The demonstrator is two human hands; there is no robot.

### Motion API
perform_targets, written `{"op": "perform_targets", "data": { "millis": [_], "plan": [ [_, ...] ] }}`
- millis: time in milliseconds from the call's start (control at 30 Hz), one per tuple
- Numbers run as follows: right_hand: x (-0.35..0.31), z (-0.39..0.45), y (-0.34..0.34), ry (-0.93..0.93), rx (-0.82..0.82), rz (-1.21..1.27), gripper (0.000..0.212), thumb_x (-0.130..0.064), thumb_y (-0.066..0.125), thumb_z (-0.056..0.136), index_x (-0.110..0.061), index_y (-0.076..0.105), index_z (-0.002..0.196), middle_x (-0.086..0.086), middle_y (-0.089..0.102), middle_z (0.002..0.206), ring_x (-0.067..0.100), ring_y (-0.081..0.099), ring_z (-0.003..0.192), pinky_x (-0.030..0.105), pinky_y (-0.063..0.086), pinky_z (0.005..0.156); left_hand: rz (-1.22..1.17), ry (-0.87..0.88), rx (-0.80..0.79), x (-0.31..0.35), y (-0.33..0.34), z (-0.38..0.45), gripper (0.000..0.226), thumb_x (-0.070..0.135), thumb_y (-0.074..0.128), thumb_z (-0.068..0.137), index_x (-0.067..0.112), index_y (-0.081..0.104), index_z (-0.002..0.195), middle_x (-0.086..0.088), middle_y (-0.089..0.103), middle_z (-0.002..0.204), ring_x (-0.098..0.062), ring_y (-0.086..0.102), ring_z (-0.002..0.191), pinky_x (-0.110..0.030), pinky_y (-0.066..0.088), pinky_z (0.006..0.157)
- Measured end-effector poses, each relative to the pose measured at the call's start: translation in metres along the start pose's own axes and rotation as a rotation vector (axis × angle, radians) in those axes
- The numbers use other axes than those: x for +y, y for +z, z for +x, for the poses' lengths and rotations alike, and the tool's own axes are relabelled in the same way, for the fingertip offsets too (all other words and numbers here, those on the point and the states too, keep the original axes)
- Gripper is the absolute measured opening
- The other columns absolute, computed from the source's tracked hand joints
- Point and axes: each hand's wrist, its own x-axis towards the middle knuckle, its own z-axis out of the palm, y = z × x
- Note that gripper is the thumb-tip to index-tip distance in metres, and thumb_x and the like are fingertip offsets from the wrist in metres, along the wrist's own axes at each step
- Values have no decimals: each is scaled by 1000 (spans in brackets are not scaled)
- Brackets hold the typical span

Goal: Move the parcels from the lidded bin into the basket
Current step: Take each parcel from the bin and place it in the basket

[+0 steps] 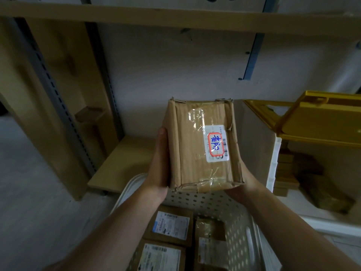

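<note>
Both my hands hold a brown taped cardboard parcel with a white label carrying blue writing in a red frame. My left hand grips its left side and my right hand supports its lower right corner from beneath. The parcel hangs above the far rim of the white perforated basket, which holds three labelled parcels. To the right stands the white bin with its yellow lid raised; several brown parcels lie inside.
A low wooden shelf board runs behind the basket. Wooden uprights and a grey slotted metal post stand at the left. A wooden shelf crosses overhead, with a white wall behind.
</note>
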Motion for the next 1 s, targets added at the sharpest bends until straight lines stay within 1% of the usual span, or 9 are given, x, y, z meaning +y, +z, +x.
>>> {"op": "perform_targets", "data": {
  "millis": [100,167,267,333,467,533,667,833,1000],
  "plan": [
    [-4,8,-13,-284,-34,-84,60,-17,15,112,-4,73,121,20,72,120,20,68,116,26,49,103,60,28,-68,1,-6,9,42,19,24,110,9,55,85,3,67,49,-3,64,41,-15,47,38],
    [12,6,-16,-437,-108,75,44,-29,34,108,-12,58,141,3,64,139,14,58,131,26,43,110,82,66,-53,1,-11,15,39,25,25,110,13,57,90,5,68,52,-2,66,45,-15,49,42],
    [17,17,-1,-220,-282,-147,58,-62,42,97,-23,61,136,-13,76,111,5,70,106,22,56,89,142,79,-55,5,-14,22,45,51,33,100,21,62,117,7,79,85,-8,76,81,-20,59,61],
    [20,22,-2,-79,-294,-11,56,-46,29,107,-11,50,144,-14,78,84,1,74,81,18,59,69,170,99,-82,6,-23,25,68,69,46,84,23,58,133,3,78,109,-18,73,106,-26,61,74],
    [12,20,15,-37,-267,-172,54,-78,56,79,-46,72,119,-15,75,115,7,68,112,28,57,93,216,114,-168,8,-30,24,120,77,81,50,26,40,151,-7,64,137,-23,67,120,-34,60,83],
    [6,18,21,18,-299,-53,36,-60,38,95,-59,72,104,-20,74,113,5,68,111,27,57,93,221,127,-196,5,-33,25,112,60,87,59,28,35,153,-7,63,138,-25,65,122,-40,59,89],
    [3,20,19,47,-276,-65,74,-36,8,111,-52,78,93,-11,77,109,11,72,106,32,60,90,106,123,-276,8,-39,25,80,33,66,80,19,37,153,-16,64,134,-32,65,121,-42,58,90],
    [6,27,8,97,-138,-101,51,-57,33,106,-28,69,129,11,67,134,32,63,124,57,46,108,50,150,-306,15,-43,20,67,29,55,85,4,43,146,-19,70,123,-31,69,113,-38,61,85],
    [1,22,7,85,0,-111,88,-77,75,68,-19,63,134,15,67,131,35,66,120,63,50,101,81,249,-352,33,-43,19,49,24,43,95,20,45,144,-11,67,131,-29,64,122,-42,59,88]
  ]
}}
